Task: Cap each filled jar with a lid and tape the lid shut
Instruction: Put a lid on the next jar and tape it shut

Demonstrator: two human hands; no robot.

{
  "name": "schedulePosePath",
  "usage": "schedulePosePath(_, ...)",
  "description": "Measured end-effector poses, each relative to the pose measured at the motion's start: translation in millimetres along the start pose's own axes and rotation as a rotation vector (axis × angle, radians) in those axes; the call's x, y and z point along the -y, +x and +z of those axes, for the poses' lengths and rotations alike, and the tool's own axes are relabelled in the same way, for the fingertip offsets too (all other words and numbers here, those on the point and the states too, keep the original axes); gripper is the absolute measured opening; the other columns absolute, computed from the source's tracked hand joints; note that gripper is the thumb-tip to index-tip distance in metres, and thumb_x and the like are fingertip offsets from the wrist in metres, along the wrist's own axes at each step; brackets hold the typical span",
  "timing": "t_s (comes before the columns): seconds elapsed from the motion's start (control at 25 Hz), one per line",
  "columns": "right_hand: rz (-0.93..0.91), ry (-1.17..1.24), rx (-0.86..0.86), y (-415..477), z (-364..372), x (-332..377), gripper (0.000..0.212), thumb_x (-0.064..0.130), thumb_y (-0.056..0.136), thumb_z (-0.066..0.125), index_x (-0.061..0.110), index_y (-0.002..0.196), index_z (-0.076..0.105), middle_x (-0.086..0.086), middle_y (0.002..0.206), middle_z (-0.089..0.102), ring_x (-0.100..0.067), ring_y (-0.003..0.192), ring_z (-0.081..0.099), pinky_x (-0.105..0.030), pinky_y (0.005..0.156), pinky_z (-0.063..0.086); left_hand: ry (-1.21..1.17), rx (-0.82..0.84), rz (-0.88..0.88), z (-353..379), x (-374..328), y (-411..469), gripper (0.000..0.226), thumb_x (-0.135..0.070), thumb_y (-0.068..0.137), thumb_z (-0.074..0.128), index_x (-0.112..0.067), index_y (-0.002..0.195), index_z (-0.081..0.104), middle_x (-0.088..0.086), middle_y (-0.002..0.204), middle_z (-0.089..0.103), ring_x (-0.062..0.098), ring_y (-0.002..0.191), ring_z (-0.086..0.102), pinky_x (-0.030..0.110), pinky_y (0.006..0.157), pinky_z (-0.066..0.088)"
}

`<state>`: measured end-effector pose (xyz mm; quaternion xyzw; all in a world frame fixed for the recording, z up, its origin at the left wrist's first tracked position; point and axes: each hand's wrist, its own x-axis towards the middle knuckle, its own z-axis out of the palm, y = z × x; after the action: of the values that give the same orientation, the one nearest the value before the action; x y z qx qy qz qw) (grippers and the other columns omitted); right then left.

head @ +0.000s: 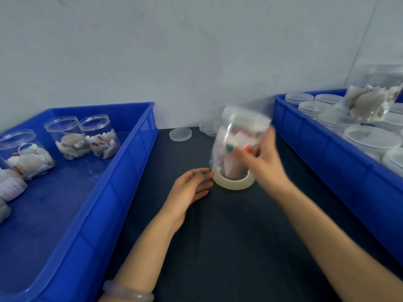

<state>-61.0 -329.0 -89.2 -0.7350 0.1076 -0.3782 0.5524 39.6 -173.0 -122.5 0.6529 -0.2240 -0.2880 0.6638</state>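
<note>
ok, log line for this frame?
right hand: grips filled jar | left hand: touches tape roll on table | jar blurred, lid unclear | spare lid behind

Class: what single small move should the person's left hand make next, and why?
Probably the left hand should close on the whitish roll of tape and lift it toward the clear plastic jar. Its fingertips touch the roll on the dark table, while the right hand grips the filled jar just above it. Blur hides whether the jar is capped.
</note>
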Motion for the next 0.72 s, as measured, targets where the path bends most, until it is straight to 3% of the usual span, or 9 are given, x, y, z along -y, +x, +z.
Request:
schedulePosePath(0.12,-0.159,-0.153,-0.335,39.2,-53.1,33.1,0.095,0.027,0.076,0.083,0.014,0.145,0.02,0.006,0.132,0.05,0.012,0.113,0.055,-0.013,0.095,0.048,0.145,0.069,-0.006,4.1,4.6,-1.0,0.023,-0.014,0.103,0.049,-0.021,0.109,0.071,-0.008,0.11,0.074,0.007,0.101,0.07,0.024,0.091,0.055)
schedulePosePath(0.2,-0.179,-0.303,-0.529,59.9,-90.5,45.0,0.106,0.038,0.07,0.08,0.024,0.15,0.012,0.012,0.133,0.044,0.022,0.104,0.049,0.0,0.086,0.04,0.186,0.079,-0.01,4.4,5.4,0.0,0.024,-0.014,0.104,0.048,-0.021,0.108,0.071,-0.009,0.107,0.074,0.005,0.1,0.069,0.02,0.089,0.054)
schedulePosePath(0.28,-0.108,-0.393,-0.706,72.3,-120.7,44.3,0.109,0.037,0.07,0.08,0.027,0.153,0.01,0.01,0.131,0.041,0.023,0.094,0.047,-0.011,0.088,0.036,0.234,0.082,-0.021,4.6,6.2,1.8,0.024,-0.014,0.103,0.049,-0.022,0.108,0.071,-0.011,0.107,0.074,0.001,0.099,0.068,0.016,0.086,0.053)
schedulePosePath(0.36,-0.017,-0.421,-0.771,76.9,-139.7,36.8,0.108,0.032,0.074,0.082,0.026,0.155,0.01,0.008,0.136,0.038,0.029,0.091,0.044,-0.023,0.091,0.033,0.256,0.084,-0.025,6.4,7.6,2.9,0.023,-0.014,0.103,0.05,-0.023,0.108,0.071,-0.012,0.105,0.073,0.0,0.098,0.067,0.015,0.086,0.052)
schedulePosePath(0.4,0.015,-0.44,-0.763,77.0,-144.8,30.2,0.108,0.03,0.076,0.082,0.024,0.155,0.01,0.005,0.143,0.035,0.027,0.101,0.045,-0.023,0.093,0.033,0.259,0.08,-0.025,6.7,8.7,3.4,0.023,-0.014,0.102,0.05,-0.023,0.108,0.071,-0.013,0.105,0.074,0.0,0.099,0.067,0.016,0.087,0.052)
schedulePosePath(0.48,0.047,-0.467,-0.759,75.9,-150.9,16.9,0.107,0.027,0.076,0.083,0.021,0.154,0.01,0.0,0.153,0.029,-0.001,0.131,0.041,-0.022,0.101,0.035,0.265,0.076,-0.023,6.4,9.2,3.2,0.024,-0.014,0.102,0.05,-0.023,0.107,0.071,-0.014,0.103,0.074,0.0,0.099,0.067,0.016,0.088,0.052)
schedulePosePath(0.52,0.05,-0.461,-0.786,75.5,-154.3,10.9,0.106,0.027,0.076,0.083,0.019,0.153,0.012,-0.001,0.154,0.028,-0.011,0.137,0.036,-0.024,0.106,0.036,0.271,0.076,-0.019,5.9,9.8,3.4,0.024,-0.014,0.102,0.05,-0.023,0.107,0.072,-0.014,0.103,0.074,0.0,0.099,0.068,0.016,0.088,0.052)
schedulePosePath(0.64,0.086,-0.509,-0.901,72.2,-157.0,7.2,0.105,0.032,0.076,0.083,0.015,0.153,0.015,-0.006,0.154,0.028,-0.023,0.14,0.034,-0.04,0.113,0.036,0.283,0.078,-0.014,4.4,10.9,3.5,0.024,-0.013,0.102,0.05,-0.024,0.106,0.072,-0.015,0.102,0.074,0.0,0.098,0.067,0.015,0.087,0.051)
schedulePosePath(0.72,0.127,-0.653,-0.999,71.3,-158.8,6.9,0.106,0.036,0.077,0.081,0.01,0.154,0.013,-0.012,0.155,0.024,-0.028,0.142,0.032,-0.042,0.112,0.033,0.287,0.081,-0.017,3.9,10.9,3.8,0.024,-0.013,0.102,0.05,-0.024,0.106,0.071,-0.017,0.1,0.074,-0.001,0.098,0.067,0.013,0.084,0.051)
